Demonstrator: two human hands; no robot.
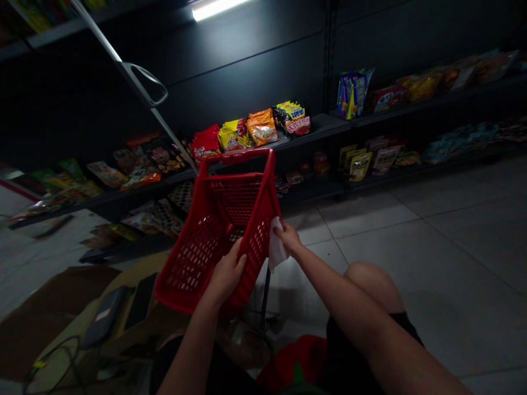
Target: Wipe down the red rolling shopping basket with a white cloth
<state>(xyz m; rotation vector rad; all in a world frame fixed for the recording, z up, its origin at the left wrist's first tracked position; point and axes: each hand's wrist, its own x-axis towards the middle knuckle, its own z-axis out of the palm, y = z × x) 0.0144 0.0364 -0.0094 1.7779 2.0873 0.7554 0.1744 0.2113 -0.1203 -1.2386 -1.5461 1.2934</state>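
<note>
A red plastic shopping basket (206, 247) is tilted up in front of me, its opening facing me and its handle at the top. My left hand (227, 273) grips the near rim of the basket, fingers curled over the edge. My right hand (288, 237) is closed on a white cloth (275, 249) and presses it against the basket's right outer wall. My bare knee (373, 282) shows below the right arm.
Dark shelves (321, 129) hold snack packets (247, 131) behind the basket. A metal ladder (140, 82) leans at the left. Flattened cardboard (49, 312), a dark flat device (102, 318) and cables lie on the floor at the lower left. Pale floor tiles (432, 236) spread to the right.
</note>
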